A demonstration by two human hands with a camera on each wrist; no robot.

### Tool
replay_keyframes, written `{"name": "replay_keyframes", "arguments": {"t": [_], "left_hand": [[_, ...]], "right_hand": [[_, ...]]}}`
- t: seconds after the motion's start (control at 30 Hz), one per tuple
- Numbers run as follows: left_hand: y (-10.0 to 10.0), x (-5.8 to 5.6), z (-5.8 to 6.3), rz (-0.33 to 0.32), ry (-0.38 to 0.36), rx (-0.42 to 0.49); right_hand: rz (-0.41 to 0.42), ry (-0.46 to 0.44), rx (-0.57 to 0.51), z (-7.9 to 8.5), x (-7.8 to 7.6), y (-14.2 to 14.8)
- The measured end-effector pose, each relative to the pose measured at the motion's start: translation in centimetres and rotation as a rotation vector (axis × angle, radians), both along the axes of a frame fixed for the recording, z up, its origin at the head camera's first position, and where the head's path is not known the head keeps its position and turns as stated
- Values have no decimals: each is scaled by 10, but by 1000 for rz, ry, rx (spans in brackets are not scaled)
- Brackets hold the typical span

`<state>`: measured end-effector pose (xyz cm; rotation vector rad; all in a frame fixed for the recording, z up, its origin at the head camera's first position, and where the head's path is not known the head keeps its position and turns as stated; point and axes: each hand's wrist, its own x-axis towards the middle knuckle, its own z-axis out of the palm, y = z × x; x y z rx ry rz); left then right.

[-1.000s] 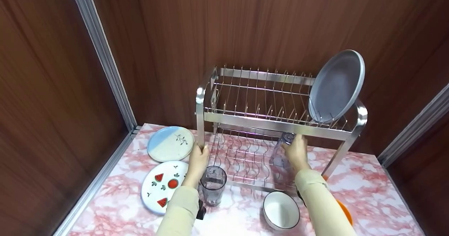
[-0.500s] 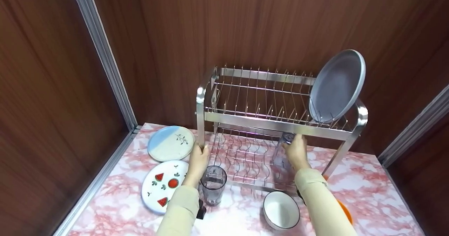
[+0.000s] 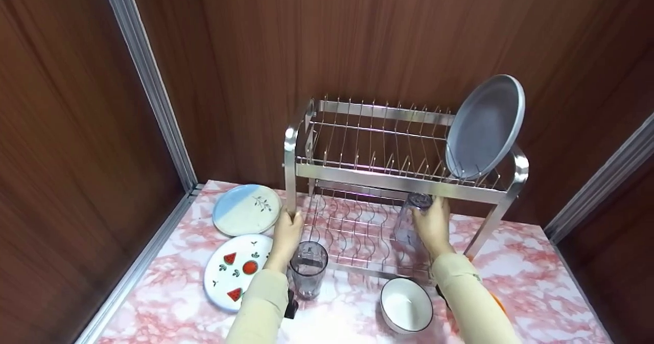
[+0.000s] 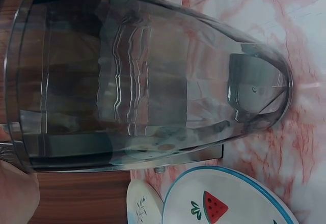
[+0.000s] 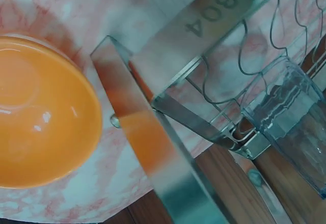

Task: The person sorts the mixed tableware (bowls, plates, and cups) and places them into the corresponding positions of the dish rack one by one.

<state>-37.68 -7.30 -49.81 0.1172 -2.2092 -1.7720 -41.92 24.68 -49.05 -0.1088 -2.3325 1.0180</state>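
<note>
My left hand [image 3: 286, 236] grips the left front leg of a two-tier metal dish rack [image 3: 357, 173]. Under the upper tier, my right hand [image 3: 433, 227] holds a clear purplish drinking glass [image 3: 407, 226] that leans base up on the right part of the lower tier. The same glass [image 5: 298, 124] shows at the right of the right wrist view, where no hand is seen. A second, grey-tinted glass [image 3: 308, 272] stands upright on the table beside my left wrist. It fills much of the left wrist view, with part of my left hand [image 4: 18, 196] at the lower left.
A grey plate [image 3: 485, 127] stands on the upper tier's right end. Left of the rack lie a blue-and-cream plate [image 3: 245, 211] and a watermelon-patterned plate [image 3: 225, 277]. A white bowl [image 3: 406, 305] sits in front. An orange bowl [image 5: 46, 117] is beside the rack's right leg.
The head view has shifted slightly. More of the glass at my right hand shows, and that hand has turned a little. My left hand stays on the rack leg.
</note>
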Motion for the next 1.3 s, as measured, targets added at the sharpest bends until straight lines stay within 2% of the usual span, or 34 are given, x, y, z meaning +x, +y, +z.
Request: {"name": "replay_keyframes", "arguments": {"t": [0.2,0.43,0.7,0.8,0.9,1.07,1.17,1.3], "left_hand": [[-1,0,0,0,1,5],[-3,-1,-2,-21,-28,28],[-4,-4,-1,-24,-38,34],[-5,-3,-1,-18,-32,35],[-5,-2,0,-22,-36,48],[-3,0,1,-19,-34,39],[-1,1,2,-24,-35,44],[2,3,5,-45,-47,64]], "right_hand": [[-11,87,35,-1,16,-1],[75,191,37,-3,35,-3],[141,216,82,-9,63,6],[166,290,126,-12,74,10],[211,403,153,-16,85,16],[321,593,200,-23,103,32],[364,643,231,-27,117,43],[354,648,294,-37,134,61]]}}
